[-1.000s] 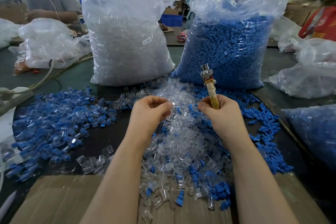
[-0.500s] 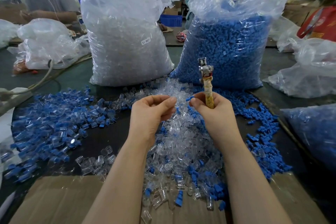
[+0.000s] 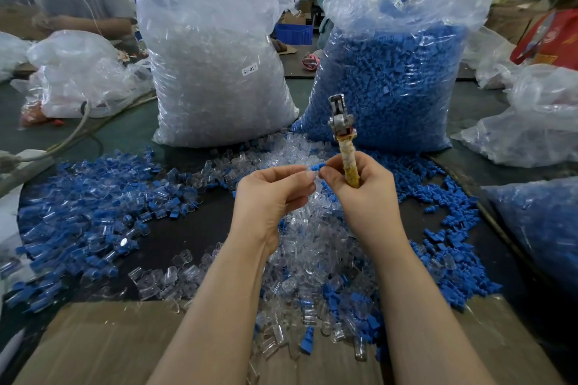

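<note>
Two hands are meeting over the middle of the dark table (image 3: 187,228) in the head view. The right hand (image 3: 364,194) is gripping a wrapped tool (image 3: 347,153) with its lower fingers curled round the yellowish handle. The tool is standing nearly upright, with its metal head rising above the fist. The same hand's thumb and forefinger are pinching a small blue piece (image 3: 318,166), which is sticking out toward the left hand (image 3: 273,197).

The left hand's fingers are curling in, and its thumb and forefinger are pressing together right at the free end of the blue piece. It is too small to tell whether they are pinching that piece or something clear of their own.

Both hands are hovering above a heap of clear pieces (image 3: 309,247) that is spreading down onto a sheet of cardboard (image 3: 93,344) at the near edge. Loose blue pieces (image 3: 447,247) are lying scattered to the right of it. Farther left, a pile of blue-and-clear pieces (image 3: 84,197) is lying apart from the heap.

At the back, two tall plastic bags are standing side by side. The bag of clear pieces (image 3: 215,50) is carrying a small white label, and the bag of blue pieces (image 3: 394,78) is standing just behind the tool's head. A person in a grey shirt (image 3: 84,0) is sitting across the table at the far left.
</note>
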Demonstrator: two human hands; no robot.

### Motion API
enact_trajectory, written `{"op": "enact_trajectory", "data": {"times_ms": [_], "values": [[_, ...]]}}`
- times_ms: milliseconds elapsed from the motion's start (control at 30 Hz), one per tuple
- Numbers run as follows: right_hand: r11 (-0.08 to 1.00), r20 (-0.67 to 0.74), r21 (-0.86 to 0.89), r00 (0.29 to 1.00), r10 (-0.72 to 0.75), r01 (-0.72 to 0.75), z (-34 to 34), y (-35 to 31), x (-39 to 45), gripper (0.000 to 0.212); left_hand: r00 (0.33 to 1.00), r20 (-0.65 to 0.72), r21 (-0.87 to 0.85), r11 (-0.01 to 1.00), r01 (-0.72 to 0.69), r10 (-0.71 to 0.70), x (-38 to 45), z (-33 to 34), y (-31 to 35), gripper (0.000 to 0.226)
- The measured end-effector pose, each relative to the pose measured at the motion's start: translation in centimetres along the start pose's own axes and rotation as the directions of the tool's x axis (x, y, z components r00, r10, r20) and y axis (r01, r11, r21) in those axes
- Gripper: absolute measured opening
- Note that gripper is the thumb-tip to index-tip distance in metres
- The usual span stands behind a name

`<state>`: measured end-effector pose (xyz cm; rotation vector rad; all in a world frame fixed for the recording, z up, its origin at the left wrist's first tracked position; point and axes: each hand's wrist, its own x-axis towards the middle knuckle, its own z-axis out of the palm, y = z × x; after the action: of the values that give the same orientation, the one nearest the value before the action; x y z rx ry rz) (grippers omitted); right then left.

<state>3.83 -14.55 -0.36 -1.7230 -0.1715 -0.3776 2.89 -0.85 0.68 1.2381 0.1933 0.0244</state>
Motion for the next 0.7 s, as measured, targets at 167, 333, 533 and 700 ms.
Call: {"op": "enact_trajectory", "data": {"times_ms": [167,333,533,700], "values": [[0.998,-0.007,-0.047,0.999,-0.041,0.04,0.22,0.19,0.03,0.018,0.997,-0.001,0.039,0.997,-0.071,0.071,-0.17,0.19,0.03,0.01],[0.997,-0.03,-0.063,0.998,-0.046,0.044,0.66,0.3,-0.11,0.013,0.982,-0.032,0.119,0.976,-0.18,0.185,-0.3,0.47,0.12,0.007],[0.998,0.026,-0.06,0.999,-0.031,0.032,0.59,0.17,-0.09,0.005,0.955,-0.07,0.244,0.933,-0.264,0.288,-0.45,0.73,0.15,0.011],[0.999,0.075,-0.046,0.997,-0.006,0.01,0.4,0.09,-0.04,0.008,0.931,-0.121,0.34,0.896,-0.286,0.344,-0.29,0.79,-0.08,0.009]]}}
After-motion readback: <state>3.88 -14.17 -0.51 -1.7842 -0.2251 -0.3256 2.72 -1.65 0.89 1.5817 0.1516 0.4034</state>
